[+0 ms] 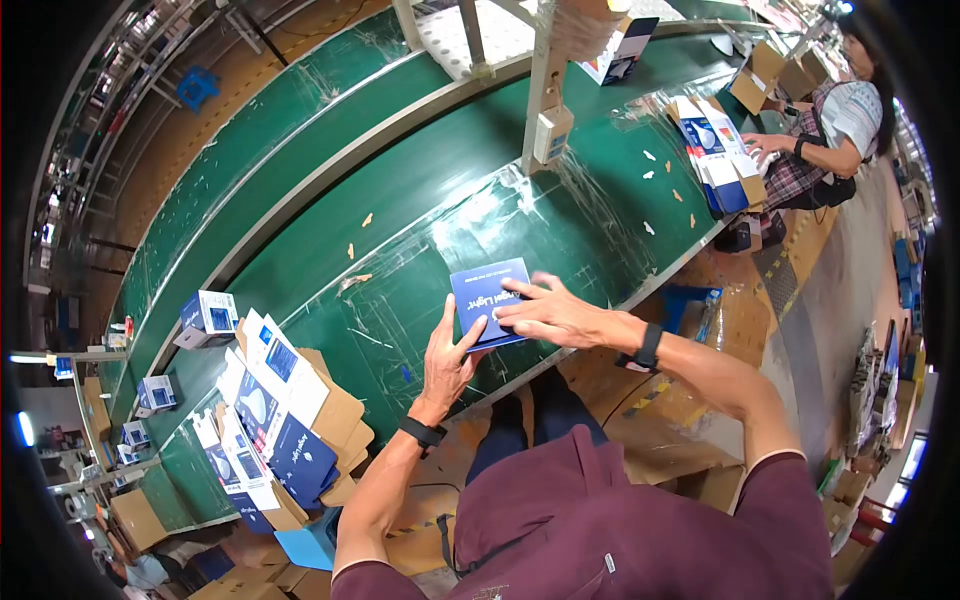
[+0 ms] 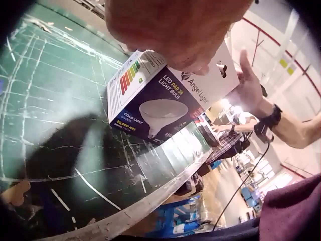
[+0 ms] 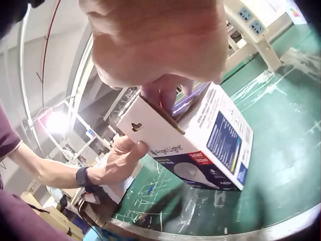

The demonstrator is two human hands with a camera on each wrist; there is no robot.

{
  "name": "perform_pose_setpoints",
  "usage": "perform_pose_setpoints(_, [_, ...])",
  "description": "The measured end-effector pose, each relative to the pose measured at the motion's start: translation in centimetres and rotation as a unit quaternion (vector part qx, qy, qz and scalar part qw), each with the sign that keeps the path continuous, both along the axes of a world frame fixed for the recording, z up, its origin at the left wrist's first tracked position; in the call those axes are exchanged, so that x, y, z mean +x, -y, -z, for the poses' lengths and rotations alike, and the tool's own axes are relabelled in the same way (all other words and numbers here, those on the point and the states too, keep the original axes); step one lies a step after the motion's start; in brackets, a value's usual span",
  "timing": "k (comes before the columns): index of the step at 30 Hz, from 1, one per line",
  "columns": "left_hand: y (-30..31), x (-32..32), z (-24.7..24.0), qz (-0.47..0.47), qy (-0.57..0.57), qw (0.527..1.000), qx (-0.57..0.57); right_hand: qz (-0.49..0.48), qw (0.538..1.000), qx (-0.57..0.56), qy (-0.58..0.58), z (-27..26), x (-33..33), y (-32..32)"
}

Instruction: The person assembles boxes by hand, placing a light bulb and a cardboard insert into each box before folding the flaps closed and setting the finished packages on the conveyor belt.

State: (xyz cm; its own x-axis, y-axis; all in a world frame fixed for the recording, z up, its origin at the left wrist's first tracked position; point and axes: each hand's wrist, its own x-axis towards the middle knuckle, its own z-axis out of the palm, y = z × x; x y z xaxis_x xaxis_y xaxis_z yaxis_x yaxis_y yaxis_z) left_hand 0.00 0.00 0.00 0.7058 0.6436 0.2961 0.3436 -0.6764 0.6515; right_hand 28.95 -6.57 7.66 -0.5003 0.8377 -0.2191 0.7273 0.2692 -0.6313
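A blue and white light bulb box (image 1: 482, 290) stands on the green worktop in front of me. A PAR 38 bulb is printed on its side, which faces the left wrist view (image 2: 160, 108). My left hand (image 1: 447, 352) grips the box at its left side, its thumb across the near face beside a punched hole. Over the top lies my right hand (image 1: 556, 314), fingers extended onto the blue top flap. In the right wrist view the right fingertips (image 3: 168, 95) dip at the top opening behind the white panel, partly hidden by its edge.
Flattened cartons (image 1: 290, 420) are stacked at the left, with several formed boxes (image 1: 207, 318) beyond. A post with a socket box (image 1: 552, 135) rises at the far edge. On the right, another person (image 1: 840, 125) sits by more cartons (image 1: 715, 150). Scraps dot the worktop.
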Motion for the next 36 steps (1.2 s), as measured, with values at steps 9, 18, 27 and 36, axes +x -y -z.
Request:
perform_pose_setpoints(9, [0.6,0.2,-1.1,-0.011,0.083,0.976,-0.204,0.268,0.933,0.123,-0.204,4.0,-3.4,5.2])
perform_pose_setpoints(18, [3.9,6.0,-1.6,-0.286,0.409,0.748,-0.438,0.549,0.766,0.058,-0.330,7.7,-8.4,1.6])
perform_pose_setpoints(27, [2.1,5.0,-2.1,-0.227,0.256,0.820,-0.459,0.486,0.708,-0.034,-0.512,9.4,-8.7,0.9])
perform_pose_setpoints(36, [0.2,12.9,-3.7,-0.273,-0.218,0.937,-0.004,0.493,0.513,-0.141,-0.688,14.4,-8.4,1.5])
